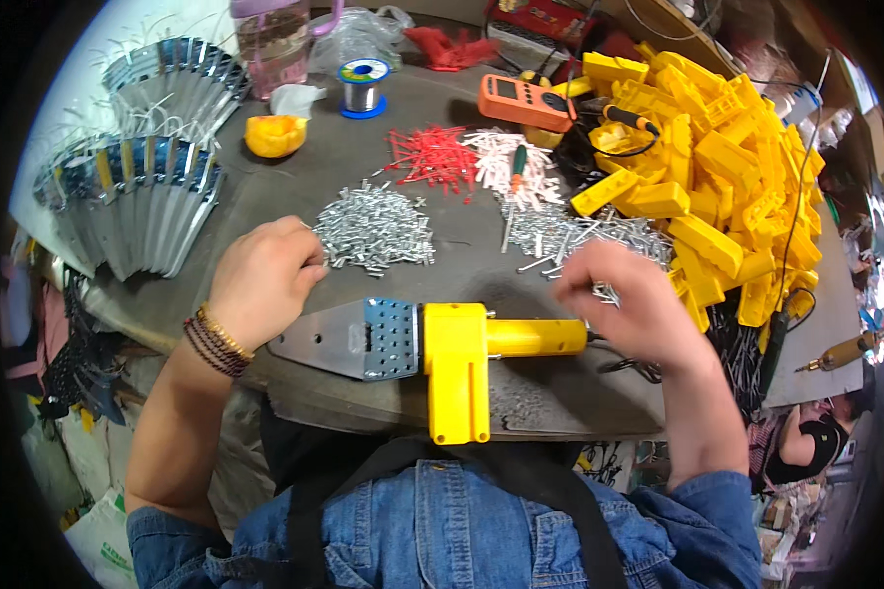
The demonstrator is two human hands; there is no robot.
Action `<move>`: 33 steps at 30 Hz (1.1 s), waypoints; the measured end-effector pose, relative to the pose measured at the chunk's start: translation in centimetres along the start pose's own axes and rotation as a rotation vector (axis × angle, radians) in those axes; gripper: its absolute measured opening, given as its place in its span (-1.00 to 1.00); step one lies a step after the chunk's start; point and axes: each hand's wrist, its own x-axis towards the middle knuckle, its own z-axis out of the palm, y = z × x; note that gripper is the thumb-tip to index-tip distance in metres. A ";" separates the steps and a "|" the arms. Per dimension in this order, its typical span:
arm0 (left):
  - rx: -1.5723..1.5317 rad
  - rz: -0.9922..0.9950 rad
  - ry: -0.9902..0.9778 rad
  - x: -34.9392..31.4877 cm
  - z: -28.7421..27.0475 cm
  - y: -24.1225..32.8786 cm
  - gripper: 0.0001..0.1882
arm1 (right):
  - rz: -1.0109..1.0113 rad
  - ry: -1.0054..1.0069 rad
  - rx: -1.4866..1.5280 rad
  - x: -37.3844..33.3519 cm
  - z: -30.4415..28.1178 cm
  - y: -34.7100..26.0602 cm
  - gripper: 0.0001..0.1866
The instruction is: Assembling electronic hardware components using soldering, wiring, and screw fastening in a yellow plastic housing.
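In front of me on the table lies a pipe welding iron (457, 348) with a yellow plastic body and handle. Its pointed metal plate (336, 339) faces left and has a blue perforated section. My left hand (268, 273), with beads at the wrist, is at the left edge of a pile of short silver metal pieces (375, 231). Its fingers are curled together; what they hold, if anything, is hidden. My right hand (627, 302) is curled beside a heap of long silver screws (550, 236), above the handle's end. Its thumb and fingers come together, and their contents are indistinct.
Yellow plastic housings (717, 167) are heaped at right, beside an orange multimeter (525, 103). Red sleeves (432, 157), white sleeves (511, 162) and a solder spool (363, 88) lie farther back. Fanned metal plates (133, 201) stand at left. A screwdriver (840, 351) lies at the right edge.
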 end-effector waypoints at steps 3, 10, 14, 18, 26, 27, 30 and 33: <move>0.050 0.072 0.080 0.4 0.5 0.1 -0.88 | 0.015 0.157 -0.040 -5.1 1.3 0.1 -0.84; -0.381 -0.316 0.004 0.1 -0.8 2.1 -0.89 | -0.266 0.288 -0.430 -5.8 3.3 -0.4 -0.71; -0.562 -0.169 0.139 0.8 0.4 4.1 -0.89 | -0.251 0.324 -0.394 -5.8 3.7 0.5 -0.75; -0.572 0.073 -0.065 1.8 1.3 7.1 -0.88 | -0.157 0.256 -0.236 -5.3 2.5 0.8 -0.85; -0.629 0.040 -0.029 2.8 3.7 8.1 -0.90 | -0.057 -0.036 -0.116 9.6 3.8 3.5 -0.82; -0.666 -0.025 -0.033 2.8 3.8 8.4 -0.90 | -0.096 -0.012 -0.178 11.5 4.7 3.8 -0.81; -0.686 -0.036 -0.113 2.9 3.9 8.9 -0.90 | -0.152 -0.068 -0.397 15.2 6.9 5.2 -0.80; -0.704 -0.061 -0.113 2.6 3.8 8.7 -0.88 | -0.080 -0.199 -0.435 16.5 7.9 4.9 -0.84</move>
